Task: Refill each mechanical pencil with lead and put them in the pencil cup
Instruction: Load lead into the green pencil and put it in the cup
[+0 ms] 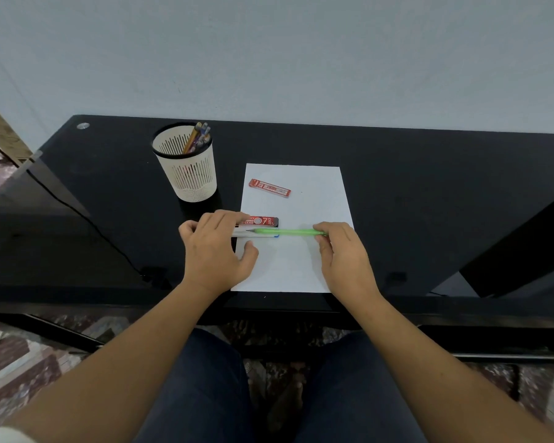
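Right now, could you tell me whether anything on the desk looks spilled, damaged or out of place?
Nothing stands out. The cup stands upright; the near lead case and the slanted far case lie on the paper.

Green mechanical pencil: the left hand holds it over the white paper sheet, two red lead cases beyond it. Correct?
No. The head view shows the right hand, not the left, pinching the green mechanical pencil over the white paper sheet, with the far red lead case and near red lead case beyond it.
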The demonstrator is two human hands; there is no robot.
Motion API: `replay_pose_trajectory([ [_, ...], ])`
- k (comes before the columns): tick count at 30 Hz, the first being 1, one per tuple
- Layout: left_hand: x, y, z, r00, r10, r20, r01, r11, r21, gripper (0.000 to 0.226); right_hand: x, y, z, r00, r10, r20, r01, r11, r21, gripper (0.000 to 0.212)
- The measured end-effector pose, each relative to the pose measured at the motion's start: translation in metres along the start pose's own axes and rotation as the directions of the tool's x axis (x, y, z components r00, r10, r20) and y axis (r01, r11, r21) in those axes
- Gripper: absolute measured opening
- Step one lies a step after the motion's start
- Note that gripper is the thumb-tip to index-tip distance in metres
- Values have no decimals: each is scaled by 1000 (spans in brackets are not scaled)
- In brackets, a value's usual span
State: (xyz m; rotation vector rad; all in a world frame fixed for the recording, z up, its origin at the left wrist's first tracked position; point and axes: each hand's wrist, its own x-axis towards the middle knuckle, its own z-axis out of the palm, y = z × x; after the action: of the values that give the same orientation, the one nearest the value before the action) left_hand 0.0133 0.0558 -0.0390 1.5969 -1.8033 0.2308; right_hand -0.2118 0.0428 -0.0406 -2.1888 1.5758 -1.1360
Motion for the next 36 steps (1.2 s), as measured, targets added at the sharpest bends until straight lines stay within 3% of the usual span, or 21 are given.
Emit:
replay_pose_trajectory([
  [3, 2, -7, -1, 995, -48, 82, 46, 999, 25, 37, 0, 1, -2, 999, 7, -44, -5, 999, 40, 18],
  [11, 3, -30, -6, 967, 20, 254, -20, 1000, -4, 41, 25, -3, -32, 995, 58, -84, -41, 980, 193, 17],
  [20, 3, -31, -2, 960, 3, 281, 15, 998, -62, 33, 65, -25, -57, 980, 196, -7, -180, 914, 365, 15],
  [24, 3, -32, -1, 967, -7, 255, 32, 995, -92, 26, 74, -35, -59, 976, 215, -20, -189, 893, 408, 32],
  [36, 4, -31, 0, 974, -6, 228, 35, 992, -122, 25, 99, -52, -61, 968, 238, -84, -205, 935, 290, 25],
])
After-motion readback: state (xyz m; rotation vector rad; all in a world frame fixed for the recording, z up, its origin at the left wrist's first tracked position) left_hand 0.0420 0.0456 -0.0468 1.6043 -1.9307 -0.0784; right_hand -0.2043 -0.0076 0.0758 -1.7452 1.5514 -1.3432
